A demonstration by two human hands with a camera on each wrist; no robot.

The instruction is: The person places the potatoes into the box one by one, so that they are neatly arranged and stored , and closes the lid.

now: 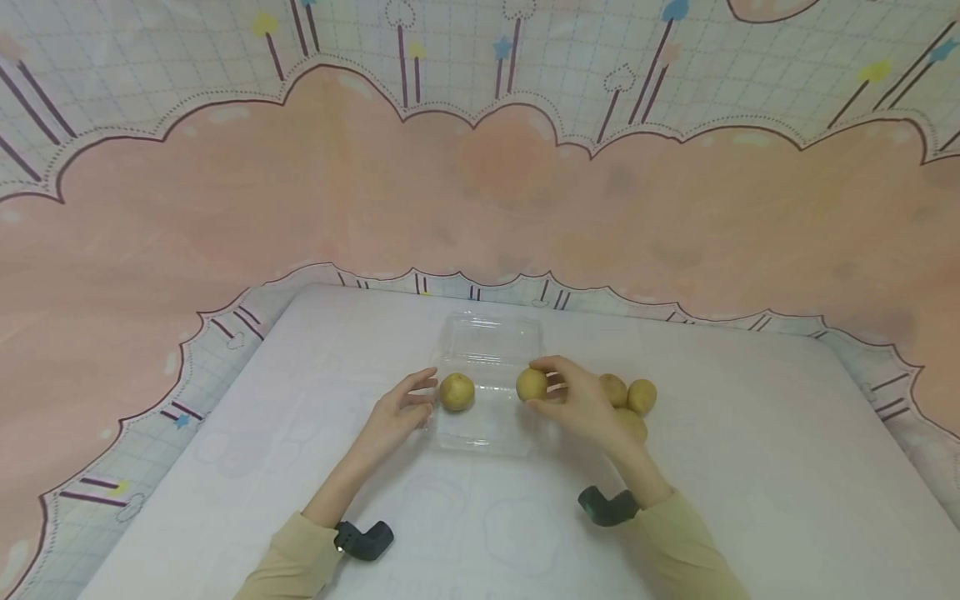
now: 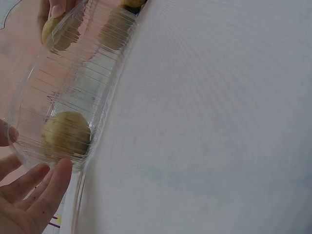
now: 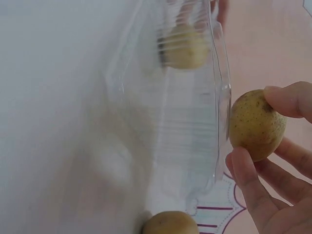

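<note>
The right hand (image 1: pixel 581 406) is holding a round, yellow-brown potato (image 1: pixel 531 385) at the right rim of a clear plastic container (image 1: pixel 486 429), whose long axis is running crosswise toward the left hand (image 1: pixel 399 408), loosely spread at the opposite end.

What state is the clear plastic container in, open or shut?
The container is open: its far half lies spread beyond the near half, where a round yellow item sits uncovered.
</note>
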